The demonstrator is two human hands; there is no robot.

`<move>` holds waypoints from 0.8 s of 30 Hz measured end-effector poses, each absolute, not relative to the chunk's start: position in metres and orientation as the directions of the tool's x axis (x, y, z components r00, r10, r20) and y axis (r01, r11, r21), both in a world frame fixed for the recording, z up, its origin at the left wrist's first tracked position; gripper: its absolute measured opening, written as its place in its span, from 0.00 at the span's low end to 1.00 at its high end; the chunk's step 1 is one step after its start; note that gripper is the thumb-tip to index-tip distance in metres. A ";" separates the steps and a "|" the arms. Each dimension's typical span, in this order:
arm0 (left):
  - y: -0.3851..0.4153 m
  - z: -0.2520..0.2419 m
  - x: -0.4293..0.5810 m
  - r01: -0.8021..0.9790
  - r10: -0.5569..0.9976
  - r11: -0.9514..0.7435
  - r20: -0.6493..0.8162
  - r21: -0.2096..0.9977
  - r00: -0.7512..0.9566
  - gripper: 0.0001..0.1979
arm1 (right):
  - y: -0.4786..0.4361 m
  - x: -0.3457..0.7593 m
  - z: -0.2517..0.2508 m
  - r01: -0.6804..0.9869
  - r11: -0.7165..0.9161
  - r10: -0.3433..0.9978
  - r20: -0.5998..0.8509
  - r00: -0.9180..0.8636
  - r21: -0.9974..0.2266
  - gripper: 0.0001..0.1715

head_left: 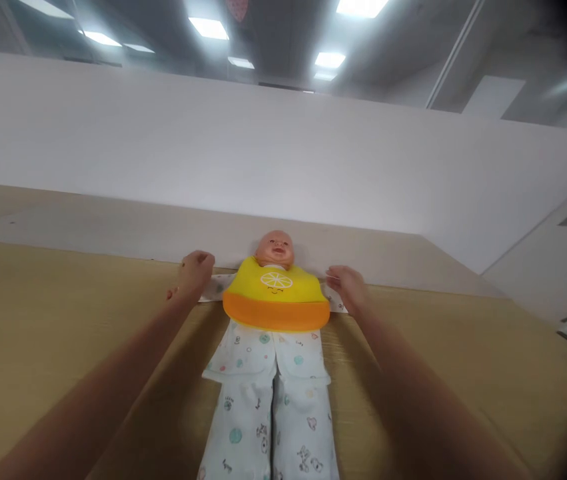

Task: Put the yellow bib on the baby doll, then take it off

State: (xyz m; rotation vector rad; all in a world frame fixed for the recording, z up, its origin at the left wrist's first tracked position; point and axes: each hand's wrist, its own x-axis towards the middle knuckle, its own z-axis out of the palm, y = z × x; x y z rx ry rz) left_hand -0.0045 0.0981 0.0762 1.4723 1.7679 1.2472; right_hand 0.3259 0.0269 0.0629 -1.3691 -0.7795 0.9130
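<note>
Both hands, left [196,272], right [348,288], on doll's sleeves [216,287], yellow bib [276,293]

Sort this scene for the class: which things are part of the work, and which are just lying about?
Part of the work: left hand, right hand, baby doll, its sleeves, yellow-and-orange bib, printed pajamas.
Just there: light wood tabletop, white wall, ceiling lights.

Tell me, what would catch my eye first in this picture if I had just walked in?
The baby doll lying on its back in the middle of the wood-toned table stands out first, with its bright yellow and orange bib over pale patterned pajamas. Next come two bare arms reaching in from the bottom corners, the left hand and right hand at the ends of its outstretched sleeves.
</note>
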 end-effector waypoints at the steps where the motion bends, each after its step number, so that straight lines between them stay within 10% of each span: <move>1: 0.108 0.079 0.002 0.430 0.950 -0.006 0.140 0.903 -0.280 0.08 | 0.038 0.323 0.066 -0.114 -0.046 0.901 -0.091 0.424 -0.992 0.08; 11: 0.159 0.077 0.065 0.087 0.956 0.273 -0.281 0.958 0.087 0.17 | 0.111 0.307 0.063 -0.218 -0.391 0.914 -0.405 0.025 -0.895 0.18; 24: 0.151 0.095 0.071 -0.088 0.828 0.418 -0.339 0.904 0.446 0.25 | 0.112 0.301 0.055 -0.437 -0.329 0.944 -0.292 -0.151 -0.837 0.23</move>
